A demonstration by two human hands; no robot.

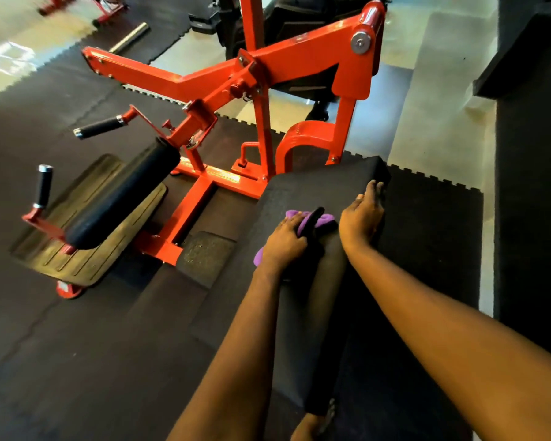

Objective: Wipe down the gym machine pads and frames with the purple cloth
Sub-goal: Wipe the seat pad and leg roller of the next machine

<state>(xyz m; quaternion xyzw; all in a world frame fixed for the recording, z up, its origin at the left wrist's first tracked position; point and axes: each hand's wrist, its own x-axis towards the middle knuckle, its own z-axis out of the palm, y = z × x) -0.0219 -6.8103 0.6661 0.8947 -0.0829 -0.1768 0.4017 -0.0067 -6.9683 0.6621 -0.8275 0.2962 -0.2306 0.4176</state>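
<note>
Head view: the left hand (pixel 283 240) had its fingers curled round the bunched purple cloth (pixel 326 221), pressing it down on the middle of the black seat pad (pixel 315 183). Bunching it probably gave a firm wad to scrub with. A dark strip crossed the cloth beside the fingers; what it was could not be told.

The right hand (pixel 361 214) lay palm down on the seat pad just right of the cloth, its fingers straight and reaching toward the pad's far right edge. It held nothing and seemed placed there to brace the person while the other hand wiped.

Beyond the seat pad rose the orange frame (pixel 299 58). Well to the left of the pad, a black roller pad (pixel 124 192) sat over a ribbed footplate (pixel 86 249). Both were out of reach from this stance, so they likely remained to be wiped.
</note>
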